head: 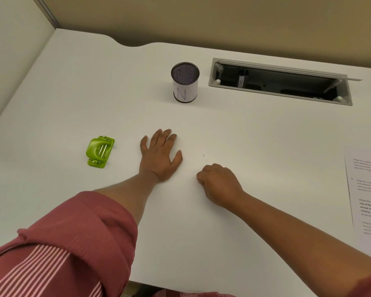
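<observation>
A blue handwritten "N" stands on the white paper band [184,93] round the black wire-mesh pen cup [185,73]; print on the white paper sheet [367,196] is too blurred to read

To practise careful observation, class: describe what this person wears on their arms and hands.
The left arm's sleeve is dusty red cloth, rolled up, with thin white stripes on part of it. Both forearms are bare. The left hand and right hand show no gloves, rings or watch.

Green hole punch [100,151]; black mesh cup [185,82], white label; white desk [244,129]; red striped sleeve [58,243].
</observation>
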The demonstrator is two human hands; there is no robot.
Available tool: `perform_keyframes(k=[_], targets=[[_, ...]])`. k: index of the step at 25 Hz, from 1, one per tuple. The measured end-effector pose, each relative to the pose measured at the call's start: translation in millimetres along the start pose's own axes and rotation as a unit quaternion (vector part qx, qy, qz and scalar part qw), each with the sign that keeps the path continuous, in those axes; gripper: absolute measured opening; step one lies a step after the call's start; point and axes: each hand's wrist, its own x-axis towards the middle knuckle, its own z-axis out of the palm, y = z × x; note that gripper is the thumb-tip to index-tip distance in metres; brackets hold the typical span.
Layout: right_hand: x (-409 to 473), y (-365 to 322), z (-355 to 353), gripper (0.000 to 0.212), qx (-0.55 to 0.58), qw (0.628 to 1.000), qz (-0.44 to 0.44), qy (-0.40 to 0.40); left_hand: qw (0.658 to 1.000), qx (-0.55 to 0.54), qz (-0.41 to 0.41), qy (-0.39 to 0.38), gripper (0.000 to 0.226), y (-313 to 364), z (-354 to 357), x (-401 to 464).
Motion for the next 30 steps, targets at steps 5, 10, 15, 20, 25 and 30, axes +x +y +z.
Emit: perform_keyframes(k=[5, 10, 15, 20, 25, 30], targets=[[-5.4, -10.8, 3.1, 0.02, -0.114, 0.993, -0.032, 0.025, 1.0, -0.002, -0.002, -0.004, 0.064, 0.7, -0.9, -0.1], [-2.5, -14.7, 6.6, 0.028, -0.134, 0.989, -0.022, -0.057, 1.0, -0.005, -0.001, -0.003, 0.064, 1.0, -1.8, -0.4], [25.5, 1.6, -29.0, 0.015, 0.273, 0.944, 0.159, -0.093, 1.0, -0.009, -0.002, 0.002, 0.063, 0.7, -0.2, -0.5], [78.0, 22.0, -89.1, 0.02, 0.399, 0.897, 0.19, 0.026, 1.0, -0.009, -0.001, 0.004, 0.063, 0.9, 0.5, 0.0], [147.8, 31.0, -140.0, 0.02, 0.335, 0.923, 0.147, 0.12, 1.0, -0.005, 0.003, 0.005, 0.062, -0.3, -0.1, 0.1], [206.5, 42.8, -164.7, 0.019, 0.267, 0.938, 0.15, 0.161, 1.0, -0.007, 0.001, 0.008, 0.063, 0.2, 0.8, -0.1]])
